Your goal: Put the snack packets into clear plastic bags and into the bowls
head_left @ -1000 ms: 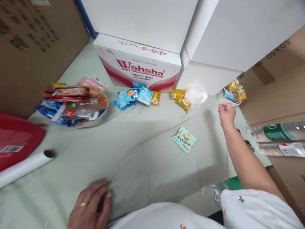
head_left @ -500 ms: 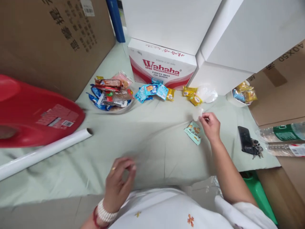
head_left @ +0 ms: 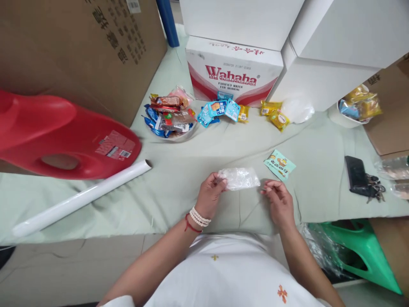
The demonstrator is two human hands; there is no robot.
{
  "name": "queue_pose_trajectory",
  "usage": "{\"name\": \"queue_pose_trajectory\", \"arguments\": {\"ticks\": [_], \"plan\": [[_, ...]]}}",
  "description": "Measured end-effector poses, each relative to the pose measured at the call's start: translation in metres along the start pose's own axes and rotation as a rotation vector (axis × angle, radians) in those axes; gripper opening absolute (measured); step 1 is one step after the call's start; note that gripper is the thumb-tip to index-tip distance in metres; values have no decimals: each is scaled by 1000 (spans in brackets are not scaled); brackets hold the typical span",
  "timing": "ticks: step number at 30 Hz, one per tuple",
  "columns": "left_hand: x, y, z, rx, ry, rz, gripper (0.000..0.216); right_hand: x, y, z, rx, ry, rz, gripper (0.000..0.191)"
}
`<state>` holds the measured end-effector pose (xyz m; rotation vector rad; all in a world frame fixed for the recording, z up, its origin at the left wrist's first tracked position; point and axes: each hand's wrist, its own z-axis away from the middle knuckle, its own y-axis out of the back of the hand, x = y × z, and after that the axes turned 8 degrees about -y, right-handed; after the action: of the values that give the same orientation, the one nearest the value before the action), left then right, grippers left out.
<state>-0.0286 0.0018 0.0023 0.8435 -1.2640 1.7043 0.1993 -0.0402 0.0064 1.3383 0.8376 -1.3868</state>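
Note:
A small clear plastic bag (head_left: 240, 178) is stretched between my hands just above the pale green cloth (head_left: 179, 170). My left hand (head_left: 211, 192) pinches its left end, with a pearl bracelet and a red cord on the wrist. My right hand (head_left: 277, 200) pinches near its right end, fingers curled together. A mint-green snack packet (head_left: 279, 163) lies flat on the cloth just beyond my right hand.
A clear bowl of snacks (head_left: 170, 117), blue packets (head_left: 219, 110), yellow packets (head_left: 275, 115) and crumpled plastic (head_left: 298, 108) lie by the Wahaha box (head_left: 234, 70). A white bowl (head_left: 351, 111), phone with keys (head_left: 358, 177), red plastic stool (head_left: 57, 136) and white roll (head_left: 83, 198) surround.
My right hand brought the clear bag back from the far side of the table to the middle. My left hand rose from the cloth and took its left end.

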Motion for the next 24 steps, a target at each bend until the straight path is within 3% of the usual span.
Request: {"name": "queue_pose_trajectory", "arguments": {"ticks": [3,5,8,13,15,18,22,24], "plan": [[-2,7,5,-56,-32,-44,35,-12,6,0,8,229,201,15],[-1,6,6,-98,-23,-50,37,-23,-4,-3,-168,401,413,25],[2,4,8,-121,-4,-26,44,-33,-29,-10,-391,472,567,12],[6,8,12,-199,35,-99,50,-36,-55,-8,-408,177,289,15],[6,11,13,-153,44,-131,36,-35,-53,-7,-370,-20,64,17],[10,15,13,2,48,-68,30,-33,-42,-9,-204,-276,-300,21],[19,28,23,92,72,-42,33,-28,-25,-12,-107,-418,-545,29],[27,41,34,-35,93,-210,31,-26,-19,-11,-100,-427,-574,30]]}}
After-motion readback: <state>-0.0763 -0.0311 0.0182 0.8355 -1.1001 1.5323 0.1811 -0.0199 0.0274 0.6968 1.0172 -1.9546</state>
